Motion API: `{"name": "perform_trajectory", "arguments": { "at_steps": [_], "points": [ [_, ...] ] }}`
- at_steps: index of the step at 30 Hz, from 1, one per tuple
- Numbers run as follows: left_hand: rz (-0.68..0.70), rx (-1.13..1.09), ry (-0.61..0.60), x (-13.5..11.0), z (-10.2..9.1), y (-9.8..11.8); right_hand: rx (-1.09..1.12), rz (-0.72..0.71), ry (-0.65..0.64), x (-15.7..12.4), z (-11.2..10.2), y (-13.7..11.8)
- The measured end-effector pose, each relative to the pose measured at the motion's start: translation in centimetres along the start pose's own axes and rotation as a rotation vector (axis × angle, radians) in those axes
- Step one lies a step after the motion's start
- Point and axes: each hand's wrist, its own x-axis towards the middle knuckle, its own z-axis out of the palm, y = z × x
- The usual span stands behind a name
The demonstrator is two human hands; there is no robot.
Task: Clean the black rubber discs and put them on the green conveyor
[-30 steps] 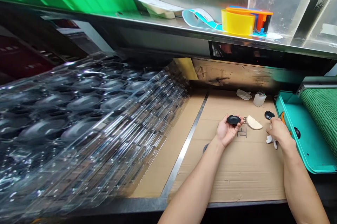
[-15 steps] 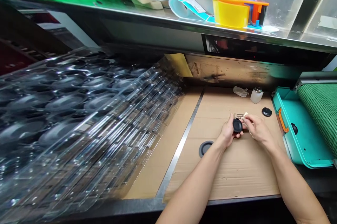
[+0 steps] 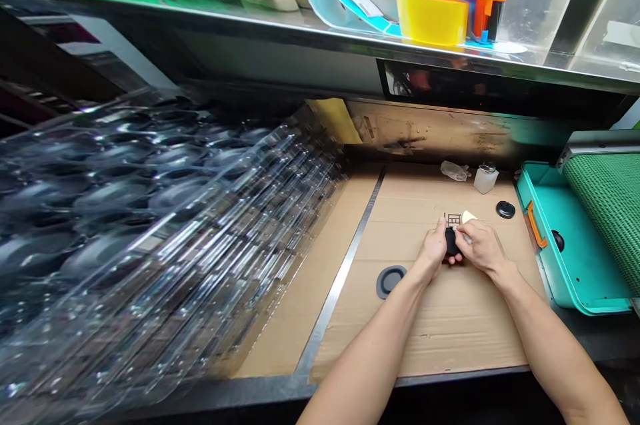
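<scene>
My left hand is closed around a small black round cap, thumb up along its near-left edge. Over the cap's right side, my right hand is closed on a small cream-coloured pad, which pokes out above the fingers. The right fingertips touch the cap and cover part of it. Left of my left forearm, a dark grey round piece with a raised rim lies on the cardboard. A black round cap rests flat beyond my right hand.
Stacked clear plastic trays with round pockets fill the left. A teal bin holding a black piece stands at right beside a green conveyor belt. At the back sit a small white bottle and crumpled plastic, below a metal shelf.
My right hand has moved left onto the cap, bringing the pad with it and covering more of the cap's face. The camera view has shifted slightly.
</scene>
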Motion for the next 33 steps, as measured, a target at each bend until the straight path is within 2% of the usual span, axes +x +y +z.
{"name": "perform_trajectory", "arguments": {
  "at_steps": [3,10,15,21,25,30,33],
  "points": [
    [0.032,0.088,0.015,0.1,0.0,-0.4,-0.019,-0.023,0.016,0.0,0.2,-0.4],
    [0.045,0.202,0.083,0.4,-0.1,-0.9,-0.155,0.065,-0.009,0.2,0.5,-0.9],
    [0.070,0.293,0.130,0.0,0.4,-0.6,-0.149,0.005,0.020,0.3,0.5,-1.0],
    [0.075,0.300,0.166,-0.4,0.6,-0.3,-0.126,0.041,0.002,0.3,0.8,-0.7],
    [0.108,0.273,0.219,-0.2,0.6,-0.7,-0.093,-0.005,0.016,0.2,1.0,-0.6],
    [0.072,0.250,0.204,0.2,0.4,-1.1,-0.090,0.002,0.002,0.1,1.2,-0.3],
    [0.102,0.276,0.227,0.1,0.4,-0.8,-0.101,-0.022,0.018,0.1,1.3,-0.3]
  ]
}}
